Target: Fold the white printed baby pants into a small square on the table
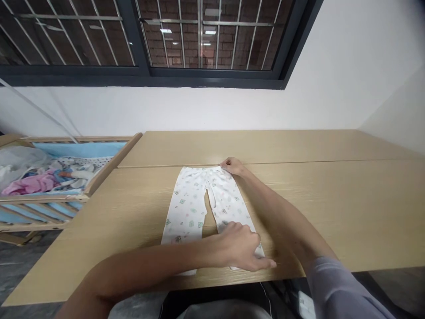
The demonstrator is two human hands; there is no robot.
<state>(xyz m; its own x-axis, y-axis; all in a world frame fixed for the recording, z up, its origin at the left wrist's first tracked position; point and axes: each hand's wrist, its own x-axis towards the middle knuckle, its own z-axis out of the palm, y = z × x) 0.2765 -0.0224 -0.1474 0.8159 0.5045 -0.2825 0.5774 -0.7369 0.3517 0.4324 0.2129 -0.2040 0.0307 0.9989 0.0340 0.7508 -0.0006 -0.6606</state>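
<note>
A pair of small white pants (pixel 191 199) with a green and grey animal print lies spread on the wooden table, waistband toward the wall. My right hand (pixel 233 165) pinches the right corner of the waistband. Lower down, my left hand (pixel 239 246) rests across the right pant leg near its hem, its fingers curled down against the cloth and its thumb pointing right past the leg's edge. The left fingertips are hidden beneath the hand. My left forearm covers part of the left leg's lower end.
The wooden table (pixel 332 212) reaches back to a white wall below a barred window (pixel 212 75). At the left stands a wooden crib (pixel 113 166) with blue lining, holding piled clothes, a pink cloth (pixel 33 182) among them. The table's front edge is close to my body.
</note>
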